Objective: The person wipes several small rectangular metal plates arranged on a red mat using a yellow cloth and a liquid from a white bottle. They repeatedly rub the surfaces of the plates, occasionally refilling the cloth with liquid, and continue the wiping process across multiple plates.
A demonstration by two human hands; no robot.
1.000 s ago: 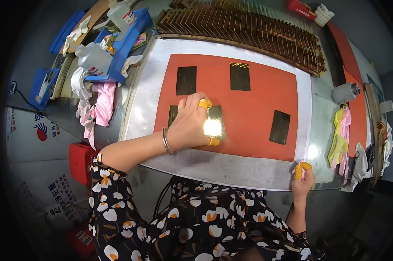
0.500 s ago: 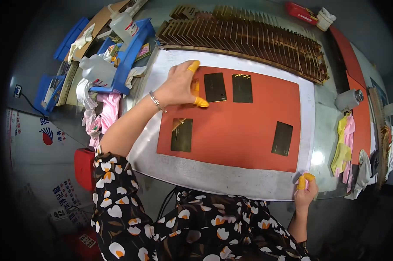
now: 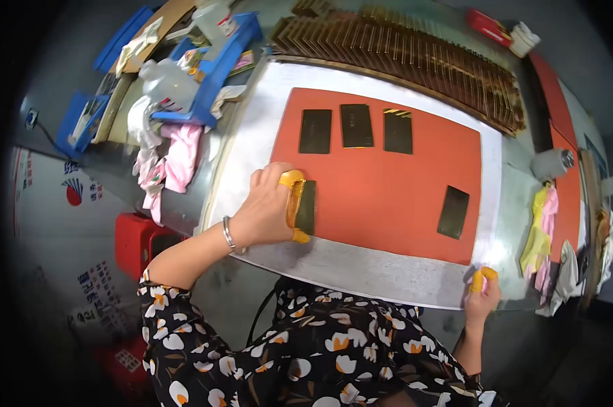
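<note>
My left hand (image 3: 269, 207), with yellow finger cots on thumb and finger, spans the ends of a dark rectangular plate (image 3: 308, 209) at the near left of an orange mat (image 3: 381, 197). Its fingers are closed on the plate, which is partly hidden by them; a golden sheen shows along the hand's side. Three similar plates, left (image 3: 315, 131), middle (image 3: 356, 126) and right (image 3: 397, 132), lie in a row at the mat's far side, and another plate (image 3: 453, 211) at its right. By the table's near right corner, my right hand (image 3: 481, 295) pinches a small pink thing, mostly hidden.
A long rack (image 3: 401, 64) of upright thin plates runs along the back. At the left stand a blue tray (image 3: 215, 74), clear plastic bottles (image 3: 167, 85) and pink gloves (image 3: 182, 156). A bottle (image 3: 552, 163) and yellow-and-pink gloves (image 3: 540, 234) are at the right.
My left hand has let go of the far left plate and come nearer, onto the near left plate. My right hand stays at the corner. The whole view has shifted slightly.
</note>
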